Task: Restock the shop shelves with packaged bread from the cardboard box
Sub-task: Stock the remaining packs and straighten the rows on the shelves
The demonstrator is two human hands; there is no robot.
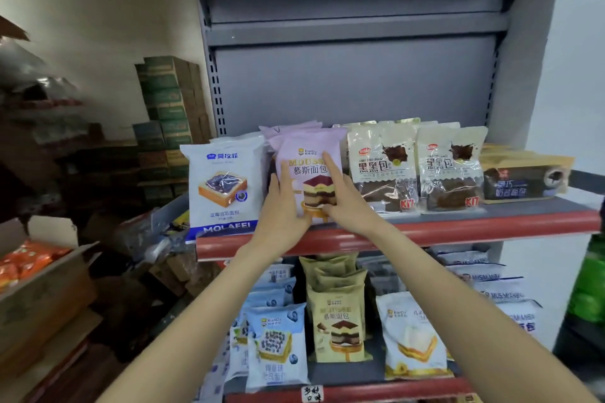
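Observation:
A pink mousse-bread packet (311,170) stands upright at the front of the upper shelf (458,226). My left hand (283,206) lies flat against its lower left side, and my right hand (343,196) presses its right side with fingers extended. The packet sits between my two palms. More pink packets stand behind it. To its left stands a white blueberry-toast packet (226,186); to its right stand two cream-and-brown packets (383,170) (451,170). An open cardboard box (42,288) with orange packets is at the far left.
The lower shelf (360,393) holds blue-white, tan and white bread packets in rows. A flat tan pack (523,177) lies at the upper shelf's right end. Stacked green cartons (170,101) stand left of the shelving. The grey back panel above the upper shelf is bare.

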